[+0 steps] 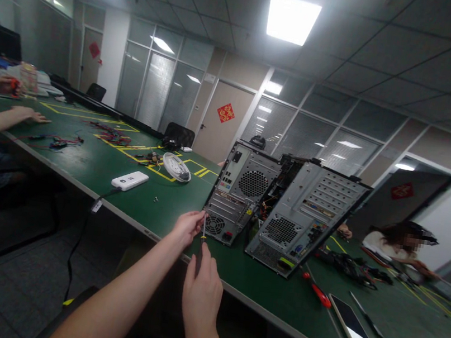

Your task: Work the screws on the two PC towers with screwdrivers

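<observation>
A screwdriver (200,255) with a dark handle and a yellow ring stands nearly upright in my right hand (205,287), whose fingers wrap its handle. Its thin shaft reaches up to the lower left rear edge of a desktop computer case (226,203). Beside the shaft's tip, my left hand (187,227) has its fingers pinched together against that edge. What lies between those fingertips is hidden. Just right of this case stands a second computer case (298,219), its back panel also facing me.
On the green table (151,214) to the left are a white power bank (129,180), a round white grille (177,167) and cable bundles. Rightward lie a red-handled tool (319,291), a phone (359,336) and a slim metal tool (367,315). Other people sit at both sides.
</observation>
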`<state>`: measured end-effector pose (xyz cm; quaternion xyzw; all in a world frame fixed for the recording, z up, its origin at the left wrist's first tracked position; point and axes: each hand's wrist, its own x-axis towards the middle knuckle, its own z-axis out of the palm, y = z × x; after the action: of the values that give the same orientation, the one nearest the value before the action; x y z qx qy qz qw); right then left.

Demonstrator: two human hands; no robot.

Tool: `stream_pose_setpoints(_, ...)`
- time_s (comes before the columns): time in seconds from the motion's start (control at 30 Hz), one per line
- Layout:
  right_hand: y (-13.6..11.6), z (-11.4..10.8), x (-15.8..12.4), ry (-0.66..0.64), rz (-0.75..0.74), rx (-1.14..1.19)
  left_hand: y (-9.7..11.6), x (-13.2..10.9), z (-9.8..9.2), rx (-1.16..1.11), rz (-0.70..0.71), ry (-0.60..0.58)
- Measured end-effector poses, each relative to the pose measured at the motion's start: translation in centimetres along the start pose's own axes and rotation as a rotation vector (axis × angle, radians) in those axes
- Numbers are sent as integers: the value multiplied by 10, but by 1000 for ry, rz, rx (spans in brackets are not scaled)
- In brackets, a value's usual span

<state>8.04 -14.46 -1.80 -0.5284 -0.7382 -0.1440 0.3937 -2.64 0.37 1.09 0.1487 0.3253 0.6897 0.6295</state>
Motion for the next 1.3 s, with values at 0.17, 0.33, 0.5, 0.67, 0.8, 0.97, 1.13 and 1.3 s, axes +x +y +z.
stream_pose_setpoints(0.17,0,0,-1,-7,13,14,0,-4,3,32,21,63)
stream_pose_setpoints(0.33,-1,0,-1,-10,1,4,2,-10,7,55,24,74)
stream_pose_setpoints(0.5,-3,0,0,-22,3,-20,4,-14,10,53,34,99)
stream_pose_setpoints(0.67,-4,-2,2,-39,12,-18,5,-18,11,22,32,119)
stream_pose_setpoints(0.8,-4,-3,2,-47,10,-9,5,-19,11,6,28,126)
stream_pose_setpoints(0.97,-4,-2,1,-51,14,-9,3,-17,9,-11,35,124)
stream_pose_setpoints(1.13,-3,-1,1,-47,25,0,1,-16,8,-26,26,106)
stream_pose_setpoints(1.3,-3,-1,1,-53,26,16,3,-18,10,-56,7,118)
